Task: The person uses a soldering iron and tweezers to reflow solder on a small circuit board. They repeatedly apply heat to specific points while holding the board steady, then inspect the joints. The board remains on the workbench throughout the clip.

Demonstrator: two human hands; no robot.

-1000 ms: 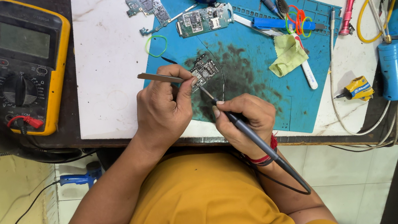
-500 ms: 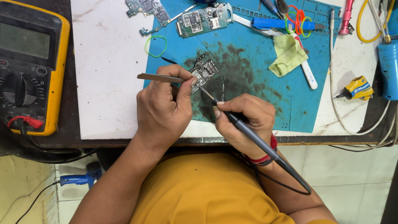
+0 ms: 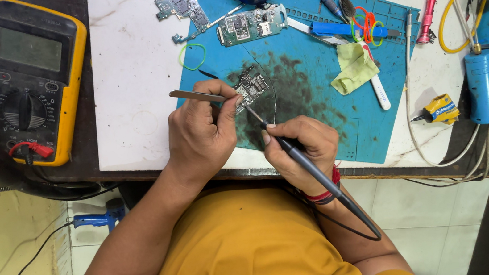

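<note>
Centrally in the frame, the left hand is pinching a pair of metal tweezers between thumb and fingers, the tips reaching to a small circuit board that is lying on the stained blue mat. Just right of it, the right hand is gripping a black soldering iron like a pen, its thin tip touching the lower edge of the same board. Both hands are closed on their tools, resting at the near edge of the white worktop. Higher on the mat, a second green circuit board is lying beside a third one, with a green rubber band below them. A yellow multimeter is sitting at the upper left, and a yellow cloth is lying to the right of centre.
</note>
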